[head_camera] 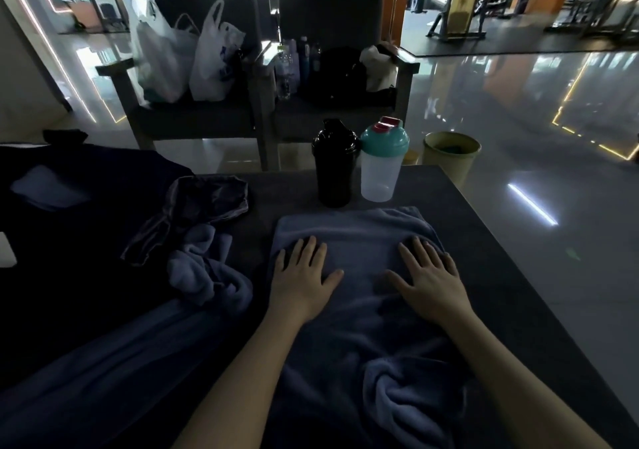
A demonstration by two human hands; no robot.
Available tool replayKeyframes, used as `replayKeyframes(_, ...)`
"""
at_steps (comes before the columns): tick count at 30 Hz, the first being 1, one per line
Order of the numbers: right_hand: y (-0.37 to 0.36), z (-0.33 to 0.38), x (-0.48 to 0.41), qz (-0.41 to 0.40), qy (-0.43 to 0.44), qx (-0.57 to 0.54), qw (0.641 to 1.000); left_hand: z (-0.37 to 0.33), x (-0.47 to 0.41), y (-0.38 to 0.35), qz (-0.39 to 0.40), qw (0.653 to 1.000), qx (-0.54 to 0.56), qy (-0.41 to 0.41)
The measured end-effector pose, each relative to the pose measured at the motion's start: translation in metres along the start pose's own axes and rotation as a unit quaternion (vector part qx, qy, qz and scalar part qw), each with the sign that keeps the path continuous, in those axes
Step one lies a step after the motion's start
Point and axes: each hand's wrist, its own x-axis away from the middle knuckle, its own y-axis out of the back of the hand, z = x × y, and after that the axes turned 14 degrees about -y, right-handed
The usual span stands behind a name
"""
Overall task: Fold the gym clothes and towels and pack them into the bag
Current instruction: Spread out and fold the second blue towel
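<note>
In the head view, a blue towel [363,265] lies on the dark desk [491,262], in the lower middle of the frame. Its far end is flat and smooth. Its near end, at the bottom of the frame, is bunched up.

The left hand [301,275] lies flat on the towel's left side. Its grip is wide open, with the fingers spread out, and it holds nothing. The right hand [432,282] lies flat on the towel's right side. Its grip is open too, and its fingers reach the towel's right edge.

Just left of the left hand is a second blue towel [207,272], all crumpled. Above that one is a dark shiny cloth [204,203], also in a heap. A big dark shirt [86,241] covers the left of the frame.

Behind the flat towel stand a black bottle [334,165] and a clear shaker [382,168] with a teal lid, side by side.

On the floor at the right is a yellow bin [449,158]. At the top, white plastic bags [186,64] sit on a chair [207,116].
</note>
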Motion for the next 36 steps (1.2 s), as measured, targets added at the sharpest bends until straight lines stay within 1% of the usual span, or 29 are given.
replayKeyframes(3,0.0,0.0,-0.002,-0.001,0.009,0.0,1.0,0.003,-0.002,0.001,-0.006,1.0,0.004,-0.007)
replayKeyframes(5,0.004,0.001,-0.002,0.001,0.01,0.002,1.0,0.001,-0.002,0.004,-0.017,1.0,0.01,0.004)
replayKeyframes(6,0.006,0.003,0.001,-0.014,0.008,-0.004,1.0,-0.003,0.001,0.007,-0.032,0.999,0.003,0.019)
replayKeyframes(8,0.013,0.008,0.016,-0.076,0.019,-0.017,0.997,-0.017,0.018,0.012,-0.085,0.995,-0.022,0.039)
replayKeyframes(10,0.017,0.013,0.043,-0.133,0.06,-0.056,0.988,-0.034,0.044,0.015,-0.131,0.991,-0.023,0.014)
replayKeyframes(11,0.018,0.014,0.058,-0.128,0.084,-0.098,0.983,-0.04,0.058,0.016,-0.134,0.991,-0.009,-0.004)
replayKeyframes(12,0.02,0.014,0.074,-0.093,0.1,-0.151,0.979,-0.044,0.071,0.017,-0.116,0.993,0.015,-0.012)
replayKeyframes(13,0.021,0.011,0.089,-0.04,0.115,-0.198,0.973,-0.049,0.084,0.017,-0.084,0.996,0.036,-0.016)
replayKeyframes(14,0.02,0.006,0.102,0.008,0.134,-0.217,0.967,-0.053,0.097,0.017,-0.054,0.997,0.041,-0.021)
replayKeyframes(16,0.019,-0.007,0.123,0.038,0.177,-0.205,0.962,-0.059,0.117,0.015,0.0,0.999,0.03,-0.03)
replayKeyframes(19,0.019,-0.03,0.144,0.037,0.175,-0.227,0.957,-0.059,0.131,0.013,0.067,0.997,0.007,-0.04)
replayKeyframes(21,0.022,-0.042,0.156,0.029,0.145,-0.26,0.954,-0.057,0.133,0.012,0.082,0.996,-0.016,-0.032)
replayKeyframes(22,0.023,-0.047,0.16,0.017,0.125,-0.273,0.954,-0.058,0.133,0.013,0.075,0.997,-0.024,-0.024)
replayKeyframes(23,0.024,-0.053,0.164,0.001,0.108,-0.283,0.953,-0.061,0.134,0.014,0.055,0.998,-0.034,-0.018)
replayKeyframes(25,0.027,-0.065,0.172,-0.015,0.073,-0.291,0.954,-0.076,0.141,0.017,-0.027,0.999,-0.038,-0.028)
replayKeyframes(26,0.028,-0.071,0.176,-0.024,0.069,-0.287,0.955,-0.086,0.146,0.018,-0.066,0.997,-0.013,-0.044)
replayKeyframes(27,0.028,-0.078,0.18,-0.037,0.075,-0.274,0.958,-0.096,0.153,0.019,-0.081,0.994,0.031,-0.061)
replayKeyframes(28,0.029,-0.085,0.184,-0.052,0.083,-0.256,0.962,-0.106,0.161,0.02,-0.067,0.992,0.073,-0.077)
replayKeyframes(29,0.029,-0.093,0.187,-0.068,0.091,-0.236,0.965,-0.115,0.169,0.02,-0.03,0.991,0.096,-0.088)
replayKeyframes(30,0.029,-0.1,0.19,-0.077,0.098,-0.212,0.969,-0.121,0.176,0.018,0.008,0.991,0.097,-0.095)
replayKeyframes(33,0.026,-0.127,0.195,-0.088,0.095,-0.134,0.982,-0.121,0.183,0.013,0.072,0.992,0.068,-0.077)
replayKeyframes(35,0.031,-0.137,0.203,-0.07,0.068,-0.095,0.991,-0.119,0.185,0.011,0.114,0.991,0.041,-0.063)
replayKeyframes(36,0.035,-0.138,0.21,-0.056,0.054,-0.08,0.994,-0.121,0.185,0.01,0.114,0.991,0.028,-0.058)
